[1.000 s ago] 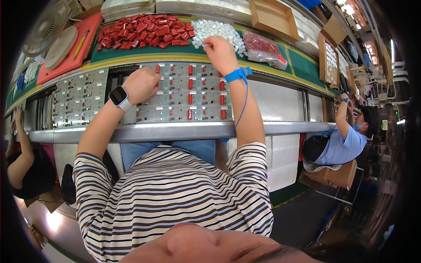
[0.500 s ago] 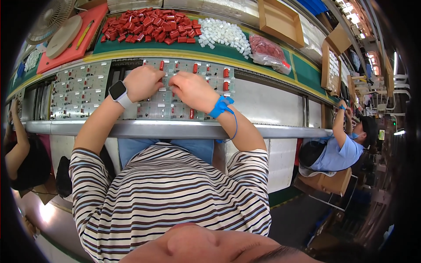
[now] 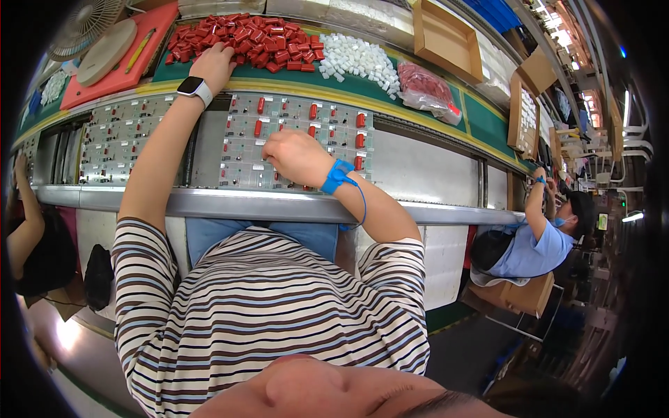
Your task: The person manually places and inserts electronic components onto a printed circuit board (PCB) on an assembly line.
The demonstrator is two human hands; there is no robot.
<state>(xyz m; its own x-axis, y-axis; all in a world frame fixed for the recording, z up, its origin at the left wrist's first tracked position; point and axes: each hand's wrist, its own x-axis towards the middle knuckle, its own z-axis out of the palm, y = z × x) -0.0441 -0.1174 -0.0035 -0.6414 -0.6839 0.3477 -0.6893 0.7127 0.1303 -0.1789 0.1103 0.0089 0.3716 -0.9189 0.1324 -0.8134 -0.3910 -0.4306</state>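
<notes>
My left hand, with a watch on its wrist, reaches to the near edge of a pile of red capacitors. Its fingers are stretched out onto the pile, and their tips are partly hidden among the pieces. Over the middle of a panel of circuit boards is my right hand, its fingers pinched together near the surface. What they hold, if anything, is too small to make out. Red capacitors stand on the panel, several along its right side. A blue wrist strap with a cord circles my right wrist.
White small parts lie beside the red pile, then a plastic bag of reddish pieces. Another board panel sits left on the rail track. A metal rail runs before me. Further right, a person in blue works.
My left hand has left the panel and moved up to the red pile. My right hand has shifted slightly left and down, still over the boards.
</notes>
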